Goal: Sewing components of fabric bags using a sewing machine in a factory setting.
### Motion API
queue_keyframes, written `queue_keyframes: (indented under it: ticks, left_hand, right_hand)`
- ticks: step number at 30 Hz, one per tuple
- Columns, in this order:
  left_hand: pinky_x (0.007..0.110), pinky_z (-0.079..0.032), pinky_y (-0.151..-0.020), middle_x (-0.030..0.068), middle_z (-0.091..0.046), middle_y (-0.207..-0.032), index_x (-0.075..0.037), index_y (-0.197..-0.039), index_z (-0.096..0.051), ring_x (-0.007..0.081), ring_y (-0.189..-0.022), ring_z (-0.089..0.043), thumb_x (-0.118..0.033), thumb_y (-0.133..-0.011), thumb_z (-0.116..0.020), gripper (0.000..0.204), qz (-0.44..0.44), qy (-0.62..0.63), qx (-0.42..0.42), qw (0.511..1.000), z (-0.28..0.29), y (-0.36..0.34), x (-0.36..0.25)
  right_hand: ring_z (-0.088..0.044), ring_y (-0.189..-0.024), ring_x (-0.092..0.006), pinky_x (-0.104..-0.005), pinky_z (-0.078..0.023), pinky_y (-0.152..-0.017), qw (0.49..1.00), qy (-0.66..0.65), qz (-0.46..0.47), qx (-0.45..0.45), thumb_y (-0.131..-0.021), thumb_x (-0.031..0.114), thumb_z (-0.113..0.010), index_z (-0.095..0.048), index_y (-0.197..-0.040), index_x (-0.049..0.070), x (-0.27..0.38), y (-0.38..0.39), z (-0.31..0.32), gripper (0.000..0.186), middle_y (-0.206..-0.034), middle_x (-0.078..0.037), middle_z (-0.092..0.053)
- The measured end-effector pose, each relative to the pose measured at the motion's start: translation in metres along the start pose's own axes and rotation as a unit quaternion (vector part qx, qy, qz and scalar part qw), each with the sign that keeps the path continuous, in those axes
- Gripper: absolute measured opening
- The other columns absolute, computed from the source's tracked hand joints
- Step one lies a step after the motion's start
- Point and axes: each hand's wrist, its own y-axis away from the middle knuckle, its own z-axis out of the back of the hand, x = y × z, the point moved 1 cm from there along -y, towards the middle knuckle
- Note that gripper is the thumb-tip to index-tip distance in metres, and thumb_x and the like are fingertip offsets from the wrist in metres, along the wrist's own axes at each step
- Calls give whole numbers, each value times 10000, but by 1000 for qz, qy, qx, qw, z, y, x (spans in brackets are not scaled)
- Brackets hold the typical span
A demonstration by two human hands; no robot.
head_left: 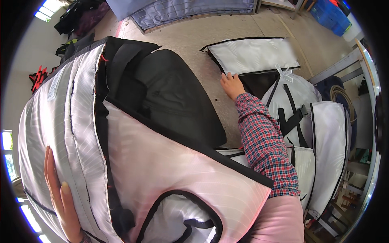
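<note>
We've our L hand [61, 199] flat, thumb apart, on wht padded fabric [56, 125], R hand [232, 86] at blk-edged wht panel [253, 55], can't tell if gripping.

Bulging white fabric [60, 121] left, black-edged panel [253, 54] right

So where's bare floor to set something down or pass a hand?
Strip of floor between the black padded piece and right hand, bar one small dark speck; wider patch beyond, up to the mesh-sided bin. Crowded: right side, white panels and buckled strap; left, big white cover under left hand.
</note>
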Motion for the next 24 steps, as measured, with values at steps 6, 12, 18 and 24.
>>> queue_keyframes:
  ticks: [6, 12, 18, 24]
  left_hand:
    - [518, -249, -1151, 106, -324, -1540, -208, -1506, -321, 318, -1417, -315, -677, -887, -363, 777, 12, 14, -21, 1000, -6, 1, 2]
    - [520, -374, -1080, 121, -333, -1526, -207, -1511, -300, 323, -1380, -378, -664, -886, -393, 780, 44, 44, -36, 997, -10, 6, 0]
    - [547, -320, -1105, 120, -327, -1528, -209, -1508, -301, 323, -1393, -355, -664, -896, -363, 765, 45, 28, -52, 997, -13, 7, 12]
    - [566, -298, -1108, 125, -332, -1518, -206, -1502, -304, 324, -1390, -352, -727, -837, -344, 846, 64, 8, -65, 996, -12, 10, 20]
  right_hand:
    - [-434, -1265, -271, -465, -367, -979, 998, 53, 21, -19, -947, 184, -461, -553, -1286, 100, 2, -7, -12, 361, -1431, -47, -454]
    - [-448, -1213, -261, -486, -301, -1023, 998, 39, 20, 42, -943, 186, -466, -537, -1316, 108, 0, -13, -27, 388, -1421, -39, -465]
    - [-403, -1244, -273, -505, -245, -1047, 983, 175, 3, 63, -932, 191, -453, -533, -1327, 115, -4, -15, -45, 410, -1378, -50, -485]
    - [-416, -1182, -279, -486, -264, -1003, 943, 321, -49, 75, -901, 213, -470, -541, -1324, 116, -10, -13, -46, 440, -1185, -50, -527]
